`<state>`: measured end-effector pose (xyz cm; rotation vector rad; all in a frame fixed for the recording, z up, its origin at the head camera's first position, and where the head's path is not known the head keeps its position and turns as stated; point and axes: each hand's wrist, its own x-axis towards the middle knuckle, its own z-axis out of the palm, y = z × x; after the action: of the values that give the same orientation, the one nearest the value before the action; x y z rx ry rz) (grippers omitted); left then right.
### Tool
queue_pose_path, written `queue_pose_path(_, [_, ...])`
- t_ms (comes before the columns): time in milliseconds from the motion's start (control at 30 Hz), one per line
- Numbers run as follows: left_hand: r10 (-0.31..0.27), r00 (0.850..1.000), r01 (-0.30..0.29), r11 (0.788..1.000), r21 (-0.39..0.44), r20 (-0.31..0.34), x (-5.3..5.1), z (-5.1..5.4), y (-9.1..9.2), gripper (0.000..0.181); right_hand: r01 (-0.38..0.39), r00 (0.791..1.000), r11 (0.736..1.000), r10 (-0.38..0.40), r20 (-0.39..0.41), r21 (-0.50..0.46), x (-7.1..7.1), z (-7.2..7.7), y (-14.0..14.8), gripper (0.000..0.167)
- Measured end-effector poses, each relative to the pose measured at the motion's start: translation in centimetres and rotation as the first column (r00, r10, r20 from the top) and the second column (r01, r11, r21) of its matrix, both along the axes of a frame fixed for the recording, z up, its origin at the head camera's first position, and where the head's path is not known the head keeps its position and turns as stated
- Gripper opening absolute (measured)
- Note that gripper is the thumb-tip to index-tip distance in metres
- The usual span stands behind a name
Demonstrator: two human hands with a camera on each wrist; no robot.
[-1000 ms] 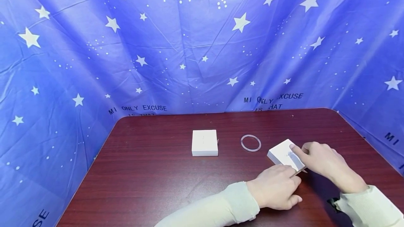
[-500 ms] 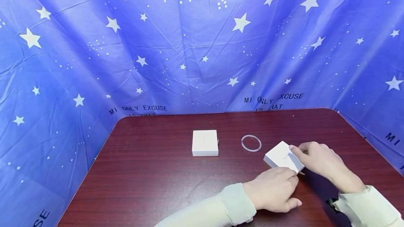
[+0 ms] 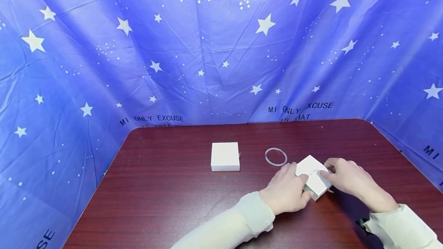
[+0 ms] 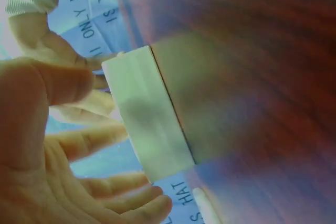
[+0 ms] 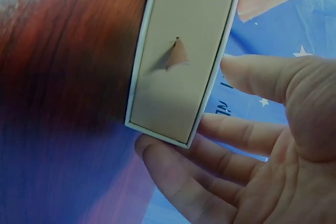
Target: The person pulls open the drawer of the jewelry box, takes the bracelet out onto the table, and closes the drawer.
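Note:
Both hands hold one white square box [image 3: 313, 172], turned cornerwise at the right of the table. My left hand [image 3: 285, 189] grips its left corner, thumb on the near left side. On the right edge my right hand [image 3: 351, 178] has its thumb on top and its fingers along the far side. In the left wrist view a plain side of the box [image 4: 149, 114] faces the camera, the left hand [image 4: 68, 145] around it. The right wrist view shows a small tan tab on the box's inner end [image 5: 181, 87], beside the right hand [image 5: 262, 129].
A second white box [image 3: 225, 156] lies flat at mid-table, a small tab at its right side. Between the two boxes rests a pale purple ring [image 3: 275, 157]. Behind the dark red table [image 3: 155, 187] hangs a blue curtain [image 3: 207, 49] with white stars.
My left hand has moved from the box's near edge up and left to its left corner. The box has shifted slightly left and nearer. The right hand stays at its right edge.

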<state>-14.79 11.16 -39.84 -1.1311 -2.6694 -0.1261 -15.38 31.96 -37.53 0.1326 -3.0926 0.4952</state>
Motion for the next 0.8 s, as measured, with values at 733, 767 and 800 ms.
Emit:
queue_pose_path(733, [0.098, 0.994, -0.103, 0.989, 0.104, 0.055, -1.3, -0.2, 0.0, 0.006, -0.025, 1.0, 0.999, 0.025, -0.005, -0.033, -0.1, -0.2, -0.2, 0.029])
queue_pose_path(767, [0.098, 0.994, -0.104, 0.989, 0.107, 0.055, -1.3, -0.2, -0.1, 0.006, -0.025, 1.0, 0.999, 0.025, -0.004, -0.035, -0.1, -0.2, -0.2, 0.028])
queue_pose_path(800, [0.097, 0.994, -0.102, 0.989, 0.108, 0.052, -1.3, -0.2, -0.1, 0.005, -0.025, 1.0, 0.999, 0.025, -0.003, -0.036, -0.1, -0.2, -0.2, 0.027])
